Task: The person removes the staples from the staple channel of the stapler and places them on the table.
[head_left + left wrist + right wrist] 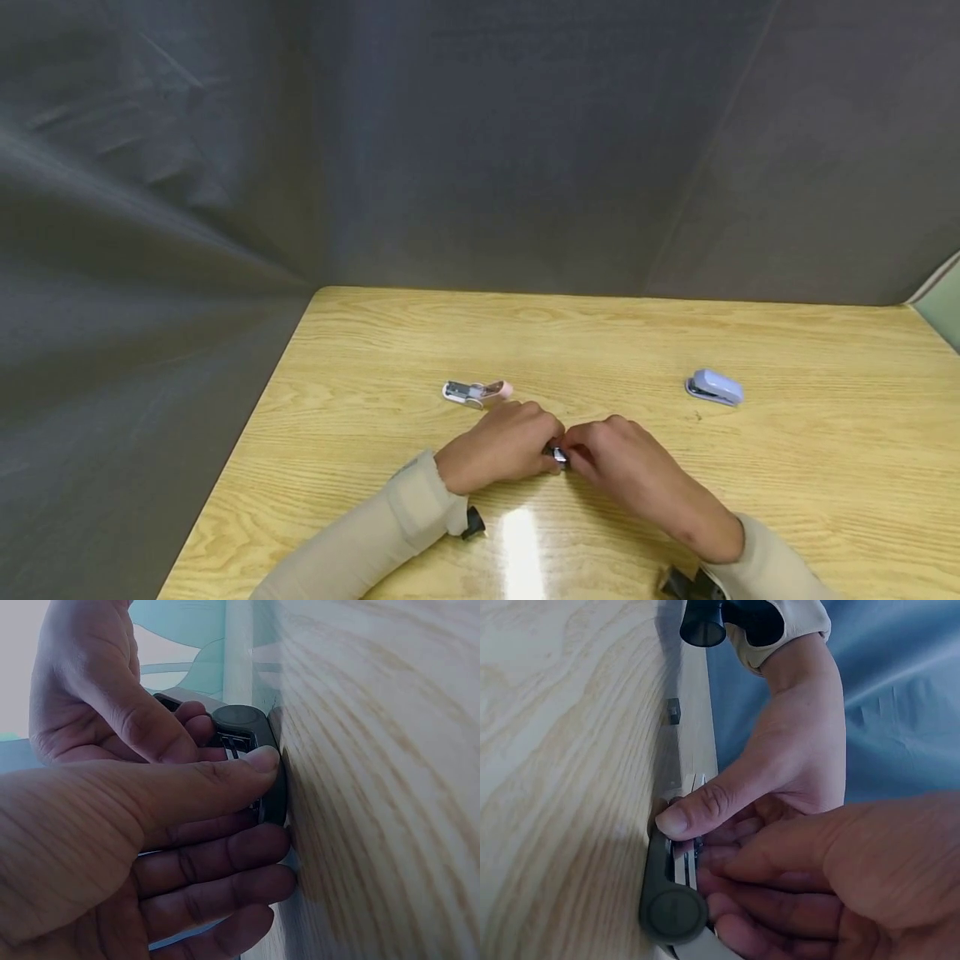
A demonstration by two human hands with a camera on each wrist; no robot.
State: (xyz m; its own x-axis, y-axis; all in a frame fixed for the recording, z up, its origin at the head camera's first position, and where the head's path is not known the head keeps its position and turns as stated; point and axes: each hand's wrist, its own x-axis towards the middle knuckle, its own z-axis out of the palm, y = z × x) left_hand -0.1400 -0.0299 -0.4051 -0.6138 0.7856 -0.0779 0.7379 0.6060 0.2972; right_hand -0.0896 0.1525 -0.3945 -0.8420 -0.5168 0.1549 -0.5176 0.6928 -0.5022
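A dark stapler (274, 784), opened out at its round hinge, stands close against the wooden table between my two hands. My left hand (510, 446) grips its base, the thumb pressed over the metal staple channel and the fingers beneath. From the other side my right hand (637, 475) reaches in, thumb and curled fingers pinching at the channel near the hinge. The metal part (559, 456) shows as a bright spot between the hands in the head view. Its upper arm is partly hidden behind my right fingers, and what lies between those fingertips is hidden.
Just beyond my left hand lies a pink and white stapler (477, 392), folded open. A lavender stapler (715, 387) rests farther right on the wooden table (600, 333). Dark cloth (525, 150) hangs along the table's back and left edges. A small dark block (673, 711) appears in the right wrist view.
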